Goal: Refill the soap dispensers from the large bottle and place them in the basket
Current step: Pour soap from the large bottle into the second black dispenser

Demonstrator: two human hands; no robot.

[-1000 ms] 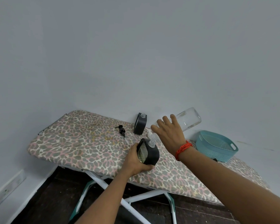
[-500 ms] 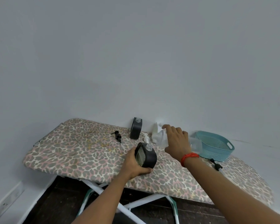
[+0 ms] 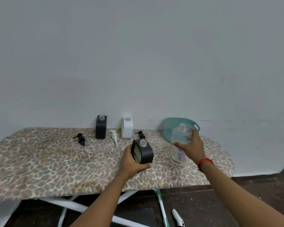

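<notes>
My left hand grips a black square dispenser, its neck open and uncapped, resting on the leopard-print ironing board. My right hand holds the large clear bottle upright just right of it; its label reads "SOAP" and its mouth is open. A second black dispenser and a white dispenser stand uncapped at the back by the wall. The teal basket sits behind the clear bottle, with nothing seen inside.
Loose pump heads lie on the board: a black one at the left, a white one between the back dispensers, another black one behind the held dispenser. A white object lies on the dark floor beneath.
My right hand has brought the clear bottle from tilted over the dispenser back to upright, to the right. The view has swung, showing the whole board. My left hand keeps its grip.
</notes>
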